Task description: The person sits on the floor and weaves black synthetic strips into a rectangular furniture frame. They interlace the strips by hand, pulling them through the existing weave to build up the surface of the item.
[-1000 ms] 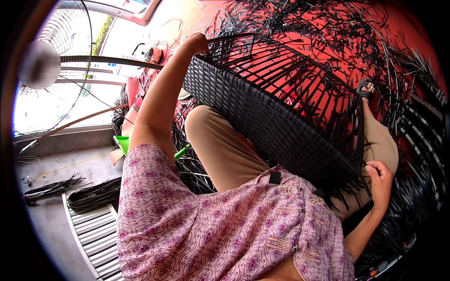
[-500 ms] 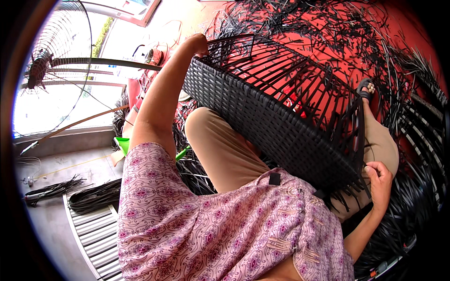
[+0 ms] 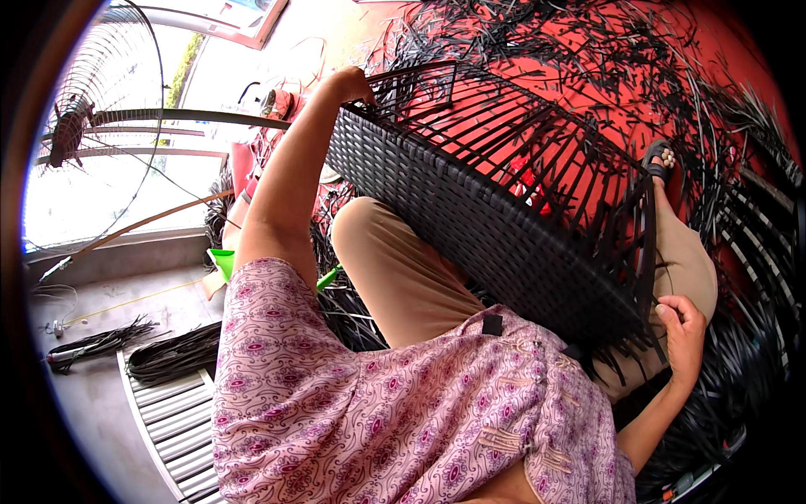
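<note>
Frame (image 3: 470,214) of black weave, seen from the wearer's head camera, slants across the lap, its far end high toward the left and its near end low, by the lap's right edge. The long side facing the body is closely woven in flat, dark strips with a dull sheen. Across the upper side, strips run roughly parallel with gaps between them, and the red floor (image 3: 747,46) shows through. At the near right corner, loose strip ends hang down in an uneven fringe over tan trousers (image 3: 403,277). One bent knee stands just beside the woven side; the other leg stretches past the near end, with a sandal (image 3: 660,158) on the foot.

The left arm reaches out nearly straight. The left hand (image 3: 351,86) bends over the frame's far left corner, touching it; the fingertips are hidden, so how firmly they grasp cannot be told. The right arm is bent, and the right hand (image 3: 684,332) is by the near right corner, above the right thigh, with fingers curled and thumb near the forefinger. Whether a strip is pinched there cannot be told. Cut strips (image 3: 487,29) litter the floor, thickest toward its far edge.
</note>
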Demonstrator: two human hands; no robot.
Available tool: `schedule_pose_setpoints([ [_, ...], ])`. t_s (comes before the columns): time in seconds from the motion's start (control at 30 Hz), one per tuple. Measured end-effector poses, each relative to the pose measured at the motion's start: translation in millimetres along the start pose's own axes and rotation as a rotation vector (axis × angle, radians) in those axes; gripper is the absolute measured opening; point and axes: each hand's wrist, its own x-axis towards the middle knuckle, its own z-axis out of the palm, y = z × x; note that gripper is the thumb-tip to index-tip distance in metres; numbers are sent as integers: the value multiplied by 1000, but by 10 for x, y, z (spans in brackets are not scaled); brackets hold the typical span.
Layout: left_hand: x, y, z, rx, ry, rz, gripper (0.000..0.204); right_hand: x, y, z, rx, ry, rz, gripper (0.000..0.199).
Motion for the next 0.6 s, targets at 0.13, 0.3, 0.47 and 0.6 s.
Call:
schedule_pose_setpoints([
  [0.13, -17, 197, -65, -46, -7, -175, 41, 53, -7, 11, -23, -20, -3, 9],
  [0.3, -271, 631, -337, -153, 172, -391, 34, 90, -90, 77, -11, 13, 12, 8],
  [0.47, -440, 128, -315, -635, 17, -144, 23, 146, -156, 90, 21, -6, 77, 8],
  [0.6, -404, -139, -109, -759, 164, -68, 19, 119, -171, 92, 61, -16, 103, 7],
])
